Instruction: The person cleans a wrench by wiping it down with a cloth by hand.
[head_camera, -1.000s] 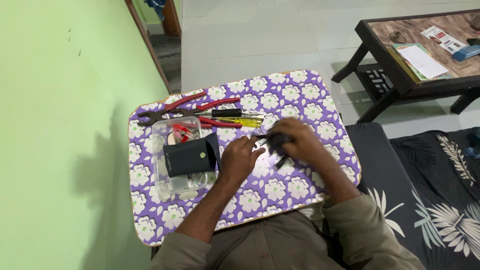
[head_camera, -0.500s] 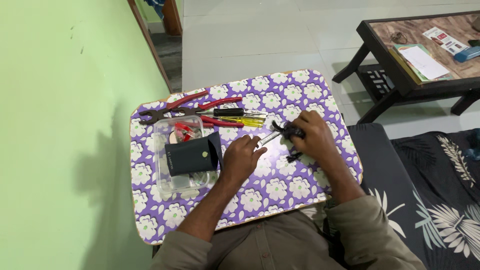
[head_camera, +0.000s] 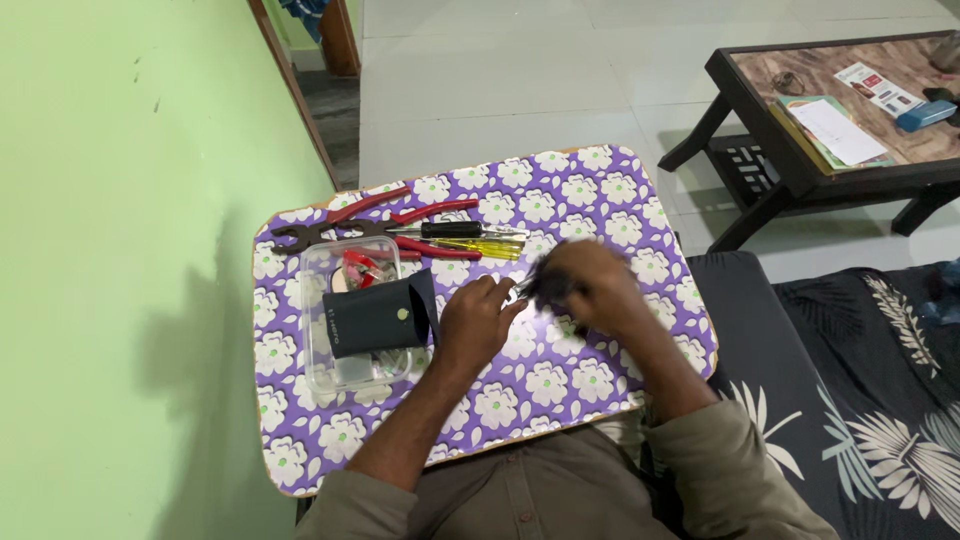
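Nearest us, our left hand (head_camera: 478, 318) rests on the small table with the purple cloth printed in white flowers (head_camera: 560, 385), fingers curled, their tips at the small dark object (head_camera: 545, 285). Our right hand (head_camera: 590, 285) is closed around that blurred dark object, just above the middle of the table; we cannot tell what it is. Just left of the left hand a dark flat pouch (head_camera: 380, 318) lies on top of a clear plastic box (head_camera: 350, 335). Farther off lie red-handled pliers (head_camera: 375, 225), a black-handled screwdriver (head_camera: 465, 229) and a yellow-handled screwdriver (head_camera: 480, 247). Beyond, across the pale floor, stands a dark wooden coffee table (head_camera: 790, 150).
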